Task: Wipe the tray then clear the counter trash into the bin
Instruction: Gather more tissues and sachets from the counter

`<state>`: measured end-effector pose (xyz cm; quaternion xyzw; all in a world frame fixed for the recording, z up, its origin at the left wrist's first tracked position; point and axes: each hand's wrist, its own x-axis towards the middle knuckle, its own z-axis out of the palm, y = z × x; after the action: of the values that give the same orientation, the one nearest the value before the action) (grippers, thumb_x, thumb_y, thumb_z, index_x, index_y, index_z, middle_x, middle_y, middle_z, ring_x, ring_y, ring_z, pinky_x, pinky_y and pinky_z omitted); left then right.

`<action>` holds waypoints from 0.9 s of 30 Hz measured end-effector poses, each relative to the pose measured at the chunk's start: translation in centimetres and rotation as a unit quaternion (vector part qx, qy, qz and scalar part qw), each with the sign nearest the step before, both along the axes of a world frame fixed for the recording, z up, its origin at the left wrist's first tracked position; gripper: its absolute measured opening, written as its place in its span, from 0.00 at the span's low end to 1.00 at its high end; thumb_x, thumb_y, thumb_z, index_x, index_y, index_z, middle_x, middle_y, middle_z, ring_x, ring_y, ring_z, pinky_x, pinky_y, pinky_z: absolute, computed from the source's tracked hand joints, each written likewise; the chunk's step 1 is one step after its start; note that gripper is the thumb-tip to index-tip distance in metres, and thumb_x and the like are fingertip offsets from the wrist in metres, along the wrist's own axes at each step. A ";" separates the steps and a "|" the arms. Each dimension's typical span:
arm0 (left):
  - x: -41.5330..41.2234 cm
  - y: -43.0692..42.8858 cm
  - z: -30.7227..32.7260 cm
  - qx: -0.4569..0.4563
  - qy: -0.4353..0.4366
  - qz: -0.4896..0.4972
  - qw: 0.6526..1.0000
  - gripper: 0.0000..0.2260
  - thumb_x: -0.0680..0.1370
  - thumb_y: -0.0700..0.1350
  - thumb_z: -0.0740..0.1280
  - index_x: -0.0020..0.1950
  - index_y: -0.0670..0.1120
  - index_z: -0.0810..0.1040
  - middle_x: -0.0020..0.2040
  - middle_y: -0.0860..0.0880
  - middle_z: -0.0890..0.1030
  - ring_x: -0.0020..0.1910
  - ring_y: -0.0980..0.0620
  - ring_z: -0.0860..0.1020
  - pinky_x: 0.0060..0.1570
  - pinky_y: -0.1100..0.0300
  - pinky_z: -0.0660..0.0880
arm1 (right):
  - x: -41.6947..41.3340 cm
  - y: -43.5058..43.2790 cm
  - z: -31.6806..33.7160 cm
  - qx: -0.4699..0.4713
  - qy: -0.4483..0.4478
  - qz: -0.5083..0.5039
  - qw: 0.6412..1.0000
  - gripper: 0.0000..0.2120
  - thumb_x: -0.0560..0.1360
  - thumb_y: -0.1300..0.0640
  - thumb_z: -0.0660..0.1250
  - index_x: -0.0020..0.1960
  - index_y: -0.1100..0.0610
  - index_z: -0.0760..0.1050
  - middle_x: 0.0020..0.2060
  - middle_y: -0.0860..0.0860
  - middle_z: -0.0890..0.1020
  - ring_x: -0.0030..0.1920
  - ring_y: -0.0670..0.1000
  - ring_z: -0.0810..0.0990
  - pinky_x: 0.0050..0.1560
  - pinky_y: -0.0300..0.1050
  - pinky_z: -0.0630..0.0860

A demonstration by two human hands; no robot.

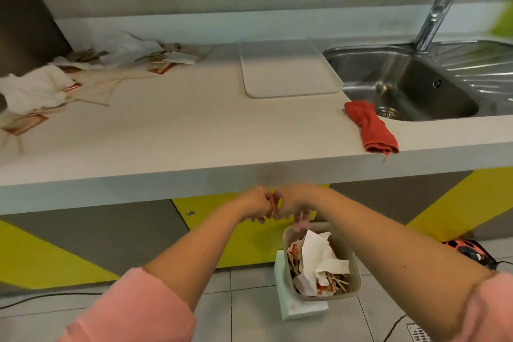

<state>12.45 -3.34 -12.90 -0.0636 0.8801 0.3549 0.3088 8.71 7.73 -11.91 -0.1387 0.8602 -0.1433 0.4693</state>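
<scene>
The left hand (256,204) and the right hand (293,203) are meeting just under the front edge of the counter (180,130), fingers curling toward each other with a sliver of red showing between them (too blurred to tell which hand is gripping it, or whether either is). Directly below them the bin (356,277) is sitting on the tiled floor against the yellow-and-grey cabinet front, brimming with crumpled paper, wooden sticks and packets, with a white packet (299,311) showing beneath its near left corner. On the counter, the trash (36,89) is lying heaped at the far left and back: napkins, packets and sticks. The tray (288,72) is lying bare toward the back, just beside the sink (410,83), and a red cloth (374,128) is resting at the front lip, a thread dangling over the edge. Bare counter is lying open between trash and tray. The overhang is sitting just above the hands, and an orange-and-black object (469,250) is lying on the floor to the right, near the bin.
</scene>
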 end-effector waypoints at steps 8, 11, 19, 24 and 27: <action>1.2 -8.3 6.8 -0.016 0.044 -0.047 0.998 0.02 0.77 0.41 0.62 0.47 0.46 0.73 0.39 0.52 0.75 0.33 0.56 0.73 0.31 0.64 0.66 | 0.1 -7.5 7.9 0.001 0.012 0.088 0.996 0.10 0.80 0.57 0.61 0.59 0.59 0.70 0.39 0.55 0.76 0.31 0.52 0.78 0.22 0.34 0.73; 1.9 -12.5 9.0 -0.018 0.069 -0.006 0.997 0.02 0.78 0.41 0.62 0.48 0.45 0.74 0.41 0.51 0.76 0.34 0.56 0.73 0.33 0.63 0.66 | 0.3 -11.3 10.3 -0.020 0.059 0.109 0.992 0.08 0.79 0.57 0.62 0.56 0.58 0.71 0.36 0.54 0.78 0.31 0.50 0.78 0.27 0.36 0.73; 3.2 -23.5 11.3 -0.029 0.163 0.150 0.975 0.05 0.79 0.43 0.62 0.50 0.45 0.77 0.43 0.48 0.78 0.34 0.55 0.73 0.31 0.64 0.67 | 1.0 -21.8 12.5 -0.102 0.162 0.129 0.973 0.15 0.78 0.56 0.61 0.64 0.59 0.70 0.40 0.53 0.78 0.31 0.48 0.77 0.29 0.38 0.73; 3.6 -30.8 11.3 -0.051 0.195 0.230 0.952 0.08 0.78 0.41 0.62 0.53 0.41 0.79 0.44 0.46 0.78 0.33 0.55 0.74 0.31 0.66 0.69 | 1.1 -28.4 13.2 -0.121 0.180 0.142 0.966 0.14 0.78 0.56 0.62 0.63 0.58 0.71 0.42 0.53 0.79 0.32 0.47 0.77 0.30 0.38 0.73; 3.7 -34.6 11.1 -0.060 0.208 0.264 0.940 0.08 0.77 0.40 0.63 0.52 0.40 0.79 0.43 0.46 0.78 0.33 0.54 0.73 0.30 0.66 0.69 | 1.1 -31.5 13.2 -0.130 0.191 0.139 0.963 0.13 0.78 0.56 0.62 0.61 0.58 0.72 0.39 0.52 0.78 0.32 0.48 0.77 0.29 0.37 0.73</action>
<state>16.19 -37.98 -1.75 -0.2371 0.8959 0.3755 0.0095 9.76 -23.79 1.31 -0.3417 0.8801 -0.1582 0.2891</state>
